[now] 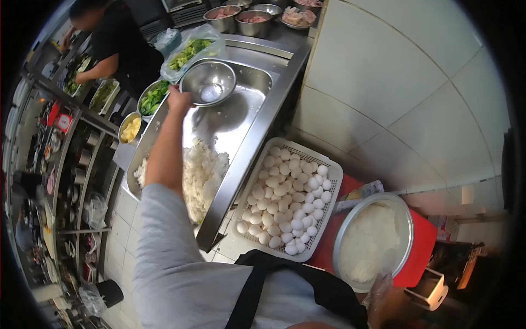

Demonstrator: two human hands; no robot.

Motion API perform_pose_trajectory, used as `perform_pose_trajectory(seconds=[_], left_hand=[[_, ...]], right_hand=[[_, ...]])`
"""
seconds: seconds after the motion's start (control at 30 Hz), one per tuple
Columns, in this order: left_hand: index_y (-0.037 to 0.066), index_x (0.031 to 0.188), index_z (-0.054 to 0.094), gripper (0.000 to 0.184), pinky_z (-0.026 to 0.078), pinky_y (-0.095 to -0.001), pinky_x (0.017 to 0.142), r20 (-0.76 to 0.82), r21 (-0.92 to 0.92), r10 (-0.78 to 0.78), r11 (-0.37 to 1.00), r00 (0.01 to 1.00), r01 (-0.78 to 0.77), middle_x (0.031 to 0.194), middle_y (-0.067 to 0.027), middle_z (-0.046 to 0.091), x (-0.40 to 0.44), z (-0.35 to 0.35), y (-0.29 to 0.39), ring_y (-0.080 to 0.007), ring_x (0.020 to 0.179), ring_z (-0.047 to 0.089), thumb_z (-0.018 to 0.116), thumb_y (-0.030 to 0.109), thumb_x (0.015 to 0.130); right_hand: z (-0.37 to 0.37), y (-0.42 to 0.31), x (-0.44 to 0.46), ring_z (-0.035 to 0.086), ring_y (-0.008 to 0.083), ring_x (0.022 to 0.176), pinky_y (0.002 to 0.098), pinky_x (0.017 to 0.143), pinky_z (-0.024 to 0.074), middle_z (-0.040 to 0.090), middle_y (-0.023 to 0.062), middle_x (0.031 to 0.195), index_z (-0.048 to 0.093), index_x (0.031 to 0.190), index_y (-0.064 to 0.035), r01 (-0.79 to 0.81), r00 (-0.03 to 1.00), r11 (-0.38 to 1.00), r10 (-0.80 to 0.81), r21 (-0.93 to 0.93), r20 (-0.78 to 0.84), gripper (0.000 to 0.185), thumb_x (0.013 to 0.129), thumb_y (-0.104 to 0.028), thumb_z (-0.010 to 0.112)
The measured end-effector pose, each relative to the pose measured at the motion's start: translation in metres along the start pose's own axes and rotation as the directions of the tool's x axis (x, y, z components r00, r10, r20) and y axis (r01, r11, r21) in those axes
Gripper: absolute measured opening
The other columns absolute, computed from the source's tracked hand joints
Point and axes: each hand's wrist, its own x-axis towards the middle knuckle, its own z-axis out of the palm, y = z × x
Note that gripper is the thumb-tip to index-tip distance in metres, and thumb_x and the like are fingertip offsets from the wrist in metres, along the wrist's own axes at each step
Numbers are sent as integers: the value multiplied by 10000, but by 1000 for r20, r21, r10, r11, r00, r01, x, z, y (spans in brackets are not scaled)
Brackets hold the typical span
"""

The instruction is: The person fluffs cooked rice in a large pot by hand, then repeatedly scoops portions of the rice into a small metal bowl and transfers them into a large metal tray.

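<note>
My left hand (179, 100) is stretched out over the sink and grips the rim of a steel mixing bowl (209, 83), which looks bare inside. Cooked white rice (201, 172) is heaped in the near end of the steel sink (257, 82), partly behind my forearm. At the lower right, my right hand (378, 289), in a clear plastic glove, is at the near rim of a large round metal pot (406, 216). White rice (372, 238) fills the pot. Blur and the glove obscure this hand's fingers.
A white basket of eggs (335, 178) stands between sink and pot. A red container (424, 241) is under the pot. Bagged greens (190, 54) and bowls of meat (253, 23) lie beyond the sink. A co-worker (118, 44) stands at the upper left beside shelving.
</note>
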Motion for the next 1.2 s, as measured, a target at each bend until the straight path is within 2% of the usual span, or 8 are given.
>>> perform_pose_trajectory(seconds=[0.5, 0.73, 0.8, 0.83, 0.87, 0.93, 1.03, 1.2], left_hand=[[-26, 1031, 452, 421, 438, -417, 806, -33, 251, 348, 910, 937, -329, 922, -244, 589, 38, 192, 121, -396, 902, 575, 587, 268, 763], [18, 821, 659, 308, 450, -453, 796, -132, 614, 752, 574, 646, -542, 852, -198, 612, 22, 194, 126, -354, 966, 509, 549, 293, 739], [103, 743, 657, 263, 473, -408, 605, 252, 802, 900, 11, 355, -597, 667, -125, 618, 115, 189, 120, -277, 602, 604, 513, 321, 778], [108, 739, 658, 263, 450, -406, 533, 354, 719, 887, -54, 298, -693, 706, -115, 632, 152, 172, 125, -273, 641, 610, 479, 290, 802], [104, 742, 655, 281, 465, -396, 539, 382, 736, 832, -12, 402, -676, 734, -108, 645, 142, 146, 142, -257, 680, 623, 465, 289, 834], [-45, 1040, 566, 259, 533, -426, 723, 262, -351, 472, 859, 842, -372, 1015, -125, 598, 165, 108, 160, -280, 857, 605, 538, 109, 834], [-50, 1098, 524, 411, 496, -374, 764, 277, -566, 401, 803, 873, -189, 1067, -134, 570, 134, 19, 181, -253, 909, 568, 616, 237, 818], [0, 1195, 465, 386, 453, -333, 852, 228, -123, 704, 706, 673, -697, 1163, -123, 530, 28, -89, 173, -239, 1042, 522, 526, 193, 866]], right_hand=[[-16, -32, -76, 583, 402, 776, 450, 670, 436, 599, 237, 811, 564, 972, 5, -293, 952, 949, 301, 118, -53, 292, 738, -166, 532], [-4, 27, -116, 579, 327, 703, 404, 642, 444, 589, 181, 794, 543, 950, 8, -454, 883, 873, 414, -180, -220, 258, 760, -167, 545], [-9, 26, -112, 528, 149, 624, 310, 588, 449, 528, 102, 693, 537, 938, -14, -600, 715, 554, 695, 577, 76, 235, 799, -202, 559], [-9, 38, -110, 535, 163, 619, 321, 584, 450, 539, 94, 694, 529, 969, -27, -612, 748, 663, 662, 432, 43, 265, 828, -251, 520], [-9, 50, -107, 542, 177, 615, 332, 580, 452, 550, 86, 695, 521, 1000, -40, -607, 778, 749, 628, 265, 10, 299, 857, -300, 480], [-31, 9, -90, 569, 229, 620, 369, 581, 451, 573, 105, 715, 501, 1056, -66, -575, 813, 788, 581, 222, 41, 376, 882, -389, 417], [-36, 7, -55, 567, 371, 893, 455, 765, 427, 591, 195, 945, 455, 1174, -133, -502, 857, 861, 507, -79, 90, 366, 893, -350, 368], [-13, 44, 1, 555, 376, 937, 460, 786, 428, 592, 200, 957, 516, 1072, -98, -294, 943, 953, 302, -74, 141, 302, 879, -292, 388]])
